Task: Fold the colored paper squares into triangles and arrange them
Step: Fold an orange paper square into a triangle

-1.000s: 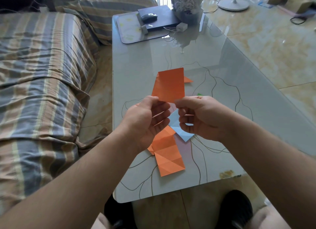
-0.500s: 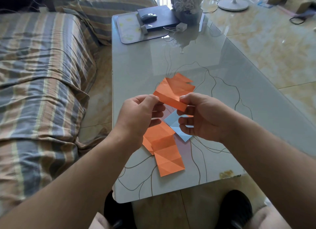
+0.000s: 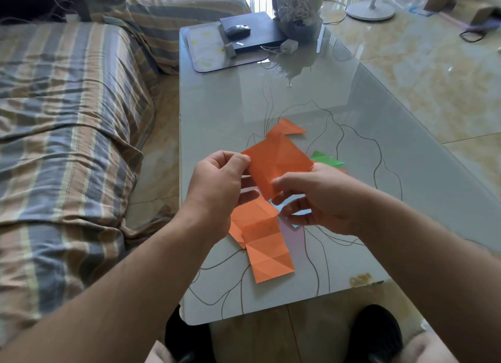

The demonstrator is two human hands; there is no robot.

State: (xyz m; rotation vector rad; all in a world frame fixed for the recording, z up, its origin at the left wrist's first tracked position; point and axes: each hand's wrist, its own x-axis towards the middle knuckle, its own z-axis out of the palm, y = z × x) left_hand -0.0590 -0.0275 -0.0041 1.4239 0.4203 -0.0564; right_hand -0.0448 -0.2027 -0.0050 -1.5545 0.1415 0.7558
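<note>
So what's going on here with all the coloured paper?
A person sits at a glass-topped table, holding a creased orange paper sheet above it. The left hand pinches its left corner, and the right hand pinches its near edge. More creased orange paper and a light blue piece lie beneath the hands, with a green folded piece further back.

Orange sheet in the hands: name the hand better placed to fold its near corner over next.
Right. The right hand already pinches the held orange sheet at its near corner; the left hand grips the far-left edge, probably steadying.
</note>
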